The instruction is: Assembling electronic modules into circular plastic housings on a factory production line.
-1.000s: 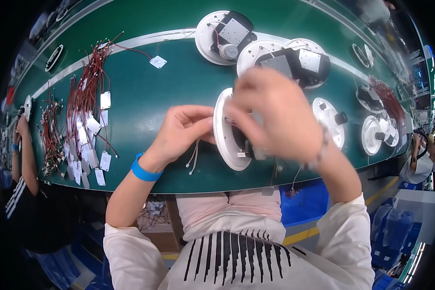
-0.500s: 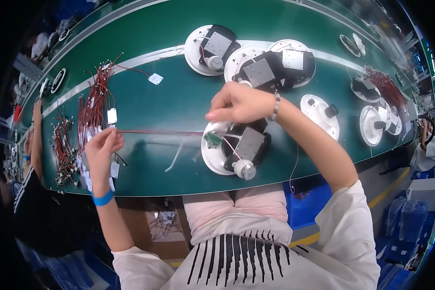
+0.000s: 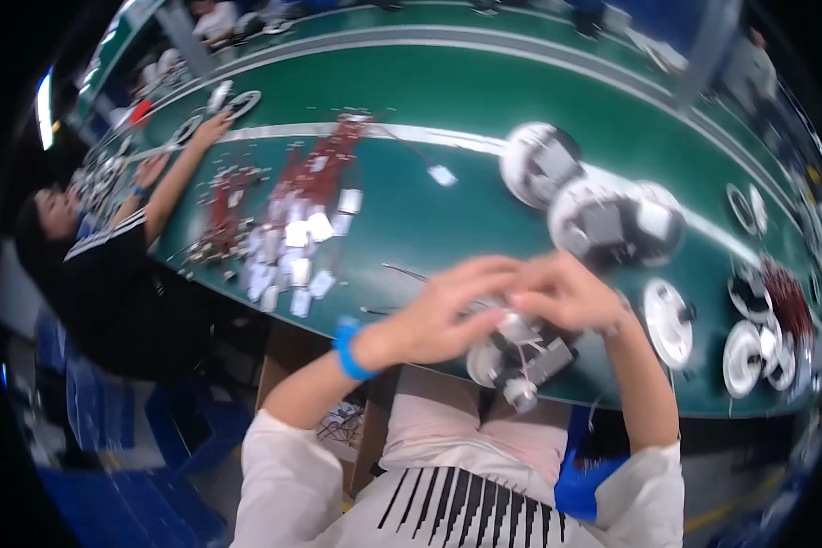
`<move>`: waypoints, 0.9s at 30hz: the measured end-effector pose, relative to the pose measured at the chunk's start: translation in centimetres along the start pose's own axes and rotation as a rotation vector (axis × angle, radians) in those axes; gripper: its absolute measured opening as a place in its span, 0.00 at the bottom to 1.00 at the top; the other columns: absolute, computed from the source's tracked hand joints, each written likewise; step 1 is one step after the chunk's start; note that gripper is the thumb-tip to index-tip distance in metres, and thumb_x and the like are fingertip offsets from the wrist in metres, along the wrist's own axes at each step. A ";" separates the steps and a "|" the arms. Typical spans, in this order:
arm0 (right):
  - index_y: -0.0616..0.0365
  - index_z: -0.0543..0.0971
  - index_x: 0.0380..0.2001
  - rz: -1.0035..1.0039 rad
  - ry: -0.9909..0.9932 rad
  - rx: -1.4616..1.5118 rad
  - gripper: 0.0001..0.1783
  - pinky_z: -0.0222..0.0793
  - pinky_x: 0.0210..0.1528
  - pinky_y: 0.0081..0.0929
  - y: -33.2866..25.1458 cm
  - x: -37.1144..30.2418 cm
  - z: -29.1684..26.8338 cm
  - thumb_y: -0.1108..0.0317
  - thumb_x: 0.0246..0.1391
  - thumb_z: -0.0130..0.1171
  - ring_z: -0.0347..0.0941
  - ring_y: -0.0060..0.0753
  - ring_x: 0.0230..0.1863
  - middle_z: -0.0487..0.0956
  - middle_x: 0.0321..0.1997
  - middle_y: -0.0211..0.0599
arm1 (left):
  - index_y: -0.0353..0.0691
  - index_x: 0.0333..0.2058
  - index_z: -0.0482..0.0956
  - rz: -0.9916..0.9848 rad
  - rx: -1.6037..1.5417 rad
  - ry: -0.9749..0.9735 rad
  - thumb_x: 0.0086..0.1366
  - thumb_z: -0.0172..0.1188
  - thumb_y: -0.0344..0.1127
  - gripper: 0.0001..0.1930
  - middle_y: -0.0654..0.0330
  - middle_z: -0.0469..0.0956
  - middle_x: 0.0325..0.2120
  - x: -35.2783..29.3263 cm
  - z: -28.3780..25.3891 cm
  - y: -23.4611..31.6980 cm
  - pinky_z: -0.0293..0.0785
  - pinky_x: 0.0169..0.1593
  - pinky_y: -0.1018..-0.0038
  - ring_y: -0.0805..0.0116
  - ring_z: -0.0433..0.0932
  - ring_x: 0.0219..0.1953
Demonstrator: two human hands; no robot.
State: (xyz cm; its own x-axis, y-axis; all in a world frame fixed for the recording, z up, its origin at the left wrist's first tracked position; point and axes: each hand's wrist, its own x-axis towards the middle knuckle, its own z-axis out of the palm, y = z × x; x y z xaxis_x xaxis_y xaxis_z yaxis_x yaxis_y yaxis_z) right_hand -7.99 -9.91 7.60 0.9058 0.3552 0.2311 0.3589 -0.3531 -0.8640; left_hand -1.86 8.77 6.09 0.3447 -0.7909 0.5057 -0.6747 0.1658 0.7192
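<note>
My left hand (image 3: pixel 434 315), with a blue band at its wrist, meets my right hand (image 3: pixel 566 292) above a round lamp-like unit near the table's front edge. Both hands are blurred. Bent fingers and thumb close together on my right hand; my left fingertips converge beside them, and whatever lies between is hidden. Below them the unit shows a white disc (image 3: pixel 484 363), a dark housing with a grey plate (image 3: pixel 550 359) and a clear rounded part (image 3: pixel 521 395). A pale wire (image 3: pixel 523 340) crosses it. Thin dark wire ends (image 3: pixel 402 270) stick out left of my left hand.
Piles of red wires (image 3: pixel 324 169) with white plates (image 3: pixel 297 233) lie on the green table (image 3: pixel 420 228) at left. Similar round units (image 3: pixel 539 164) stand at the back right, with a white disc (image 3: pixel 669 321) nearer. A co-worker in black (image 3: pixel 110 283) works at far left.
My left hand has moved right from the wire pile to meet my right hand. The red wire stretched between them no longer shows taut. The whole view has shifted and turned.
</note>
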 end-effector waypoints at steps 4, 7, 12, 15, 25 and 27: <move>0.67 0.75 0.19 0.111 -0.005 0.007 0.08 0.55 0.19 0.20 -1.5 -0.6 -0.2 0.71 0.43 0.54 0.62 0.23 0.17 0.70 0.16 0.35 | 0.33 0.39 0.70 -0.235 -0.196 -0.087 0.56 0.47 0.30 0.12 0.54 0.71 0.37 -1.4 -0.1 -0.2 0.67 0.35 0.77 0.67 0.71 0.36; 0.66 0.75 0.19 0.030 -0.016 0.046 0.06 0.53 0.17 0.19 -2.5 -0.3 0.2 0.73 0.41 0.55 0.60 0.21 0.16 0.68 0.14 0.33 | 0.34 0.34 0.73 -0.256 -0.174 -0.139 0.56 0.49 0.31 0.09 0.57 0.74 0.27 -2.0 -0.4 0.4 0.66 0.29 0.78 0.71 0.72 0.27; 0.64 0.76 0.20 -0.067 0.000 0.021 0.04 0.53 0.17 0.19 -3.2 0.6 1.8 0.74 0.40 0.55 0.61 0.22 0.15 0.69 0.14 0.33 | 0.35 0.29 0.75 -0.081 0.067 -0.126 0.52 0.56 0.35 0.09 0.58 0.75 0.20 -1.8 -3.3 1.8 0.67 0.24 0.77 0.67 0.72 0.19; 0.63 0.77 0.19 -0.037 0.115 -0.020 0.03 0.56 0.17 0.20 -3.5 1.1 2.2 0.74 0.39 0.56 0.63 0.22 0.15 0.70 0.15 0.34 | 0.35 0.27 0.75 -0.038 0.250 -0.160 0.48 0.60 0.35 0.10 0.57 0.75 0.19 -1.6 -4.3 3.0 0.66 0.22 0.78 0.64 0.71 0.16; 0.60 0.71 0.34 -0.028 0.551 -0.513 0.20 0.60 0.45 0.38 -1.1 -3.3 7.1 0.68 0.32 0.60 0.64 0.46 0.44 0.68 0.43 0.44 | 0.34 0.18 0.71 -0.543 0.465 0.136 0.52 0.54 0.32 0.09 0.69 0.64 0.13 2.4 -16.6 -2.6 0.56 0.20 0.81 0.81 0.60 0.17; 0.61 0.71 0.35 0.043 0.509 -0.522 0.20 0.58 0.48 0.40 0.3 -5.1 10.4 0.66 0.35 0.59 0.61 0.46 0.48 0.66 0.46 0.44 | 0.31 0.17 0.70 -0.500 0.524 0.297 0.52 0.55 0.34 0.11 0.68 0.64 0.12 1.0 -22.5 -5.7 0.53 0.19 0.80 0.81 0.59 0.17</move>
State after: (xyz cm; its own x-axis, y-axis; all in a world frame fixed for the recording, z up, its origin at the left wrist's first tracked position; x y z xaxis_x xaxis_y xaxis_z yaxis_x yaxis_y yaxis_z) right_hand -14.81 -2.85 1.50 0.8686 -0.0697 0.4905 0.2661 -0.7696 -0.5805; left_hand 17.01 20.29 13.22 0.7994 -0.4954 0.3399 -0.5876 -0.5268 0.6141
